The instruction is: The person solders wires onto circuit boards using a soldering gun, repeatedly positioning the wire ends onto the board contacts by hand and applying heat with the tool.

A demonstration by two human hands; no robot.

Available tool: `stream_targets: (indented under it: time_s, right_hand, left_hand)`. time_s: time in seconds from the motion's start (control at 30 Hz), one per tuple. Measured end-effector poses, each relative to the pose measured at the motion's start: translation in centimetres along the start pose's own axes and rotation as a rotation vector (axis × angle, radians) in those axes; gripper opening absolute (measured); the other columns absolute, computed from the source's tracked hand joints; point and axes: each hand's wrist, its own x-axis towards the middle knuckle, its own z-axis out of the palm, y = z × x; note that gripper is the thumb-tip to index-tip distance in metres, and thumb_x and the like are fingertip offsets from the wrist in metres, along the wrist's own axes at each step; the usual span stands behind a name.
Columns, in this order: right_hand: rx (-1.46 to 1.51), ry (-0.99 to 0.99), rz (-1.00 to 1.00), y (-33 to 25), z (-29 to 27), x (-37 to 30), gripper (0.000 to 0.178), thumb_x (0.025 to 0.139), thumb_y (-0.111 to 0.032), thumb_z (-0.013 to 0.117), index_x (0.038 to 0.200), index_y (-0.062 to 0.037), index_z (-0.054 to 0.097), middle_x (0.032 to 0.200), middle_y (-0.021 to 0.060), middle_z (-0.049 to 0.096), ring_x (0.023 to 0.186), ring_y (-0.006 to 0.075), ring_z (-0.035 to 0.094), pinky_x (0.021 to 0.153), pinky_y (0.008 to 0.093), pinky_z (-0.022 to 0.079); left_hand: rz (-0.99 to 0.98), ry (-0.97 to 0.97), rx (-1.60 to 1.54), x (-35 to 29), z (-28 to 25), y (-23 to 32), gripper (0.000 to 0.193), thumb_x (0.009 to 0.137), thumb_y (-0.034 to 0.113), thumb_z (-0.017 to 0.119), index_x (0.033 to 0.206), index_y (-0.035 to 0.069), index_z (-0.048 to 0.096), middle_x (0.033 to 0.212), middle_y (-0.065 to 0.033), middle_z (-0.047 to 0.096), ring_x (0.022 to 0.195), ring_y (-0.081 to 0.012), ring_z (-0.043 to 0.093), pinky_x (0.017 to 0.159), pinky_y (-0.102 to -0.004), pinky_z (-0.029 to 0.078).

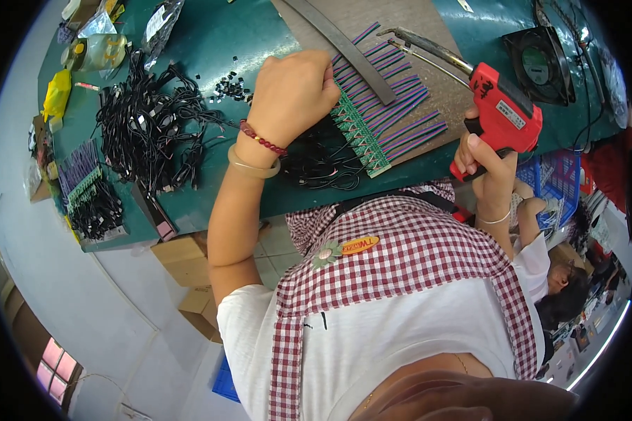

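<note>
My right hand (486, 158) is wrapped round the handle of a red soldering gun (502, 109). Its metal tip and a thin feed tube reach left over a row of narrow purple, green and dark strips (411, 133). Those strips run out from a green circuit board strip (360, 137), and a flat grey bar (344, 52) lies across them. Beside the board's upper left end is my left hand (295, 88), its fingers curled closed; whatever they hold is hidden. Black cables (323, 158) lie below that hand, against the board's left side.
A big heap of black cables (151, 123) and scattered small black pieces (232, 88) lie on the green table (211, 42). A similar board with cables (84, 179) sits at far left. A black fan (538, 67) stands at far right. Another person (541, 263) sits beyond the blue basket (558, 186).
</note>
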Motion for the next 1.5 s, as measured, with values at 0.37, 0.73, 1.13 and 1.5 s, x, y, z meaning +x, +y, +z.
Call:
stream_targets:
  time_s: [0.37, 0.73, 1.13, 1.5]
  right_hand:
    - [-0.015, -0.015, 0.03, 0.1, -0.1, -0.3, 0.032, 0.08, -0.002, 0.061, 0.11, 0.0065, 0.054, 0.056, 0.0024, 0.048, 0.044, 0.0085, 0.042, 0.046, 0.0236, 0.037]
    - [-0.09, -0.147, 0.191, 2.4, 0.4, -1.7, 0.029, 0.082, -0.002, 0.064, 0.11, 0.0031, 0.058, 0.065, 0.0003, 0.057, 0.051, 0.0063, 0.051, 0.049, 0.0212, 0.04]
    - [-0.191, -0.161, 0.192, 3.1, 0.8, -2.1, 0.016, 0.083, -0.008, 0.069, 0.095, -0.0015, 0.061, 0.07, -0.0009, 0.059, 0.055, 0.0043, 0.052, 0.049, 0.0208, 0.041]
    - [-0.105, -0.076, 0.131, 2.4, 0.6, -1.9, 0.022, 0.082, -0.005, 0.067, 0.103, 0.0003, 0.059, 0.067, 0.0003, 0.058, 0.053, 0.0057, 0.051, 0.049, 0.021, 0.041]
  left_hand:
    - [-0.229, 0.111, -0.186, -1.6, 0.2, 0.2, 0.012, 0.079, 0.008, 0.063, 0.083, -0.001, 0.056, 0.071, -0.017, 0.063, 0.066, -0.0315, 0.064, 0.06, -0.0369, 0.049]
    - [-0.173, 0.102, -0.141, -1.4, 0.4, -0.4, 0.01, 0.079, 0.007, 0.061, 0.079, -0.003, 0.058, 0.068, -0.0181, 0.061, 0.063, -0.0311, 0.063, 0.06, -0.0368, 0.048]
    - [-0.148, 0.151, -0.079, -1.6, 0.9, 0.1, 0.011, 0.076, 0.007, 0.062, 0.073, -0.001, 0.054, 0.071, -0.0168, 0.061, 0.07, -0.0348, 0.059, 0.063, -0.0443, 0.047]
    - [-0.094, 0.156, -0.095, -1.5, 0.6, 0.3, 0.008, 0.079, 0.009, 0.061, 0.078, 0.003, 0.055, 0.071, -0.0117, 0.06, 0.07, -0.0328, 0.059, 0.061, -0.0433, 0.044]
